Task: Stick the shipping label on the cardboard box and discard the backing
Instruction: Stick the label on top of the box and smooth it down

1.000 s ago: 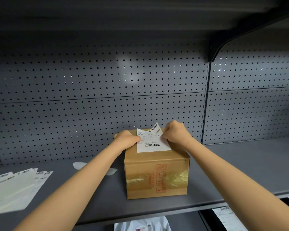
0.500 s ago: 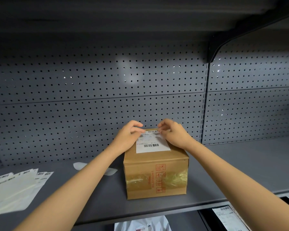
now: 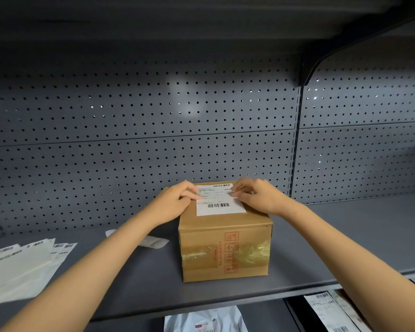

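The left hand (image 3: 175, 200) lies palm-down on the top of the cardboard box (image 3: 225, 248), its fingers loosely curled and their tips pressing the left edge of the shipping label (image 3: 219, 201); it grips nothing. The right hand (image 3: 256, 196) does the same from the other side, fingers bent, tips resting on the label's upper right edge and corner, also with nothing pinched between them. Both bare forearms reach in from the lower corners of the view.

The label is a white sheet with a barcode near its far edge and another near its middle, lying flat on the box top and covering most of it. The box stands on a grey metal shelf (image 3: 345, 236), its front face showing red printed handling marks and a band of clear tape across the seam.

On the shelf just left of the box, partly hidden behind the left forearm, lies a pale, slightly curled sheet of backing paper (image 3: 155, 242). Farther left, near the shelf's front edge, a fanned stack of labels (image 3: 22, 267) rests flat. Behind everything runs a grey perforated back panel (image 3: 130, 116). Below the shelf, more printed papers (image 3: 331, 307) and a white plastic mailer (image 3: 206, 319) show on a lower level
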The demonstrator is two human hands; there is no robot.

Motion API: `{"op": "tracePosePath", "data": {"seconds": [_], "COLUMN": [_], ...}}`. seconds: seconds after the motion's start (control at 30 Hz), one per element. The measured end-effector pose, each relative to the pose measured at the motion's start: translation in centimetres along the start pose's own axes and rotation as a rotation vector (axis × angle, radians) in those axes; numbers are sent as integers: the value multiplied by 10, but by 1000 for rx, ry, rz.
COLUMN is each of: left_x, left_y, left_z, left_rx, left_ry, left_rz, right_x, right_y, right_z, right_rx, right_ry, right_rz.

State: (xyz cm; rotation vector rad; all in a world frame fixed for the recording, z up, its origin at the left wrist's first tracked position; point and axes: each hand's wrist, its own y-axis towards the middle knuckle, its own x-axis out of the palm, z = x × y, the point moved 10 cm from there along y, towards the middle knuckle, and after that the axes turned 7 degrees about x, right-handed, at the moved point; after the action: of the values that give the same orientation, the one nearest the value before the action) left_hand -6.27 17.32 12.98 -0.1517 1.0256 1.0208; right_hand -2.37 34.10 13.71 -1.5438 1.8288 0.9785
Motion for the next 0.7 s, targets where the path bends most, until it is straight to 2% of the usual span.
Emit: {"op": "tracePosePath", "data": {"seconds": [0.13, 0.3, 0.53, 0.7], "left_x": [1, 25, -1, 13], "left_y": [6, 18, 14, 30], "left_z": [10, 21, -15, -3], "left_rx": [17, 13, -85, -4], "left_ry": [40, 76, 101, 106], "left_rz": [-6, -128, -56, -90], "right_x": [5, 30, 7, 22], "right_y": [0, 9, 16, 25], "right_z": [-17, -32, 5, -12], "right_rx": [-57, -73, 38, -12], "right_ry": [-126, -177, -222, -228], "right_rz": [-9, -132, -93, -143]}}
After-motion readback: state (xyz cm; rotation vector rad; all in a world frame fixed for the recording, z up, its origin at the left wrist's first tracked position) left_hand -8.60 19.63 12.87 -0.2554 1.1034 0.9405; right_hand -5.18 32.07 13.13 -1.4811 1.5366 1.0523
